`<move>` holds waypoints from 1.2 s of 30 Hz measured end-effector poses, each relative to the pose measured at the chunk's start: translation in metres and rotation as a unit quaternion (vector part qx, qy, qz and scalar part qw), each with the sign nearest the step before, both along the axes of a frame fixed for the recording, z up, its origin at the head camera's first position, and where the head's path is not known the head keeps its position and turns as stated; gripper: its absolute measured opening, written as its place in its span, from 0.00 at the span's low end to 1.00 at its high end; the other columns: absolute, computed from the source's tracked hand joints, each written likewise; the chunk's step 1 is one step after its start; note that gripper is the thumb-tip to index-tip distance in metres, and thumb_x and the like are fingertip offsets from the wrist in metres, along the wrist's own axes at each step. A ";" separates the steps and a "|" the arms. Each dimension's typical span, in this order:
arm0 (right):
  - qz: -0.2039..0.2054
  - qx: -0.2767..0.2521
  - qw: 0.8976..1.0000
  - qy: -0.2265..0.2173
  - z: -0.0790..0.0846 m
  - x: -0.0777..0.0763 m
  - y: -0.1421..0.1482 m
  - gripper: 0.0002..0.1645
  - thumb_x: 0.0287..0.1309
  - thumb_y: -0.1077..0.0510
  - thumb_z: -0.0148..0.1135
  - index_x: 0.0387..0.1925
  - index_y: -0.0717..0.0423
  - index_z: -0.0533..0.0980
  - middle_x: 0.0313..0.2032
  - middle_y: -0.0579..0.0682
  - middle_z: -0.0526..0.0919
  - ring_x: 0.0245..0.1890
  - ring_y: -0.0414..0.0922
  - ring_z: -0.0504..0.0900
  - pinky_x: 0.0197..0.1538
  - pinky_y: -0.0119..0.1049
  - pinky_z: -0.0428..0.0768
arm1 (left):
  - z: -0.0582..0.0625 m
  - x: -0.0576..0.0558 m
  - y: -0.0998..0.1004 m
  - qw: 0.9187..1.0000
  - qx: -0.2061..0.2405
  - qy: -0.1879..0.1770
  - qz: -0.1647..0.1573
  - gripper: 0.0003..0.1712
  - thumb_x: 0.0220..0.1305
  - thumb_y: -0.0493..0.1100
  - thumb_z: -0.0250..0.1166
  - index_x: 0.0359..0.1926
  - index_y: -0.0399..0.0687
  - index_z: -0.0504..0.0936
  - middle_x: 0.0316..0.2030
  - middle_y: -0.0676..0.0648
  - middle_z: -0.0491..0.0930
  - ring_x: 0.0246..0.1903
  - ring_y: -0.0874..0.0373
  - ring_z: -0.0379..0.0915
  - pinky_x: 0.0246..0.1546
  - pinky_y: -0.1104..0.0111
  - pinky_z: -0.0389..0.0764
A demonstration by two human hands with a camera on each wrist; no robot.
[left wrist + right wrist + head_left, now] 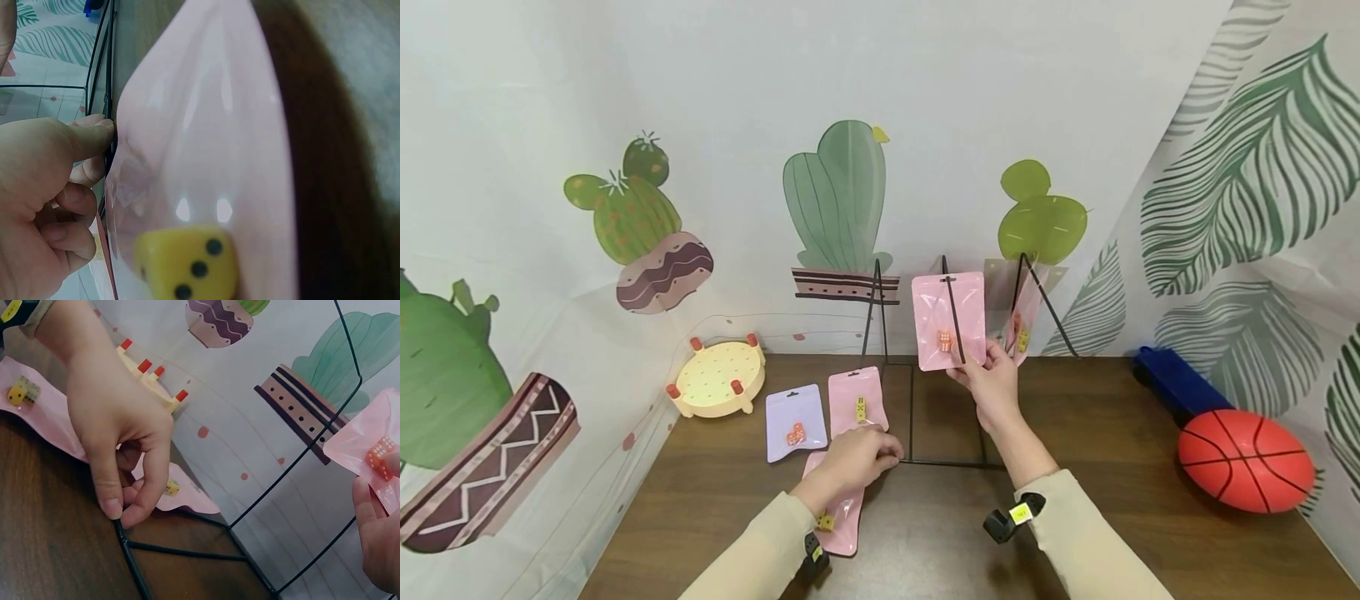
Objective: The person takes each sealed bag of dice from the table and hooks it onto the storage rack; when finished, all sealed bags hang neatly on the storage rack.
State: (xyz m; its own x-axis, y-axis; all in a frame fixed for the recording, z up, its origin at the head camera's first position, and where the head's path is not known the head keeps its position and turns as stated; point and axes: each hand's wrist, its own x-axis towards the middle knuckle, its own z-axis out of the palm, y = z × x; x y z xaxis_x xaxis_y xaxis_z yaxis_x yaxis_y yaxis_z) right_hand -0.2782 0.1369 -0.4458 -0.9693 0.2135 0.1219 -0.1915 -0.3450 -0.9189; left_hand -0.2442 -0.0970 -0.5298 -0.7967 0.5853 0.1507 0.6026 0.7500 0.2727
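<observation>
A black wire display rack (947, 463) stands on the table. My left hand (857, 457) pinches its front corner between thumb and finger, as the right wrist view shows. At the rack's middle hook hangs a pink zip pouch (936, 308) with orange dice (944, 340) inside. My right hand (996, 387) holds this pouch by its lower right corner, thumb in front. Another pink pouch (1028, 308), seen edge-on, hangs from the right hook with orange and yellow dice. Under my left forearm lies a pink pouch (842, 533) with yellow dice (187, 265), partly covered.
Left of the rack lie a lilac pouch (782, 412) with orange dice and a pink pouch (850, 387) with yellow dice. A cream pegged stand (718, 379) is at the back left. A red basketball (1246, 460) and a blue block (1180, 383) sit at right.
</observation>
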 end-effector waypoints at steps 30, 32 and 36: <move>0.071 0.057 0.993 -0.069 -0.047 0.026 0.019 0.26 0.58 0.57 0.66 0.55 0.60 0.68 0.44 0.61 0.77 0.36 0.47 0.84 0.42 0.41 0.81 | -0.001 0.001 0.001 1.000 -0.004 0.002 0.007 0.04 0.60 0.52 0.66 0.36 0.70 0.84 0.31 0.64 0.76 0.34 0.66 0.72 0.31 0.64 0.74; 0.076 0.092 0.991 -0.064 -0.049 0.031 0.024 0.26 0.58 0.56 0.66 0.55 0.60 0.69 0.46 0.62 0.77 0.38 0.47 0.84 0.43 0.42 0.81 | 0.000 0.001 0.001 1.000 -0.007 0.004 0.008 0.04 0.60 0.52 0.66 0.36 0.70 0.84 0.31 0.64 0.75 0.34 0.66 0.73 0.31 0.64 0.74; 0.087 0.173 0.980 -0.041 -0.053 0.042 0.034 0.25 0.58 0.54 0.66 0.54 0.59 0.71 0.45 0.62 0.78 0.40 0.47 0.82 0.44 0.45 0.80 | 0.000 0.003 0.002 1.000 -0.015 0.010 0.009 0.04 0.61 0.52 0.66 0.37 0.70 0.84 0.32 0.64 0.76 0.35 0.64 0.74 0.32 0.64 0.74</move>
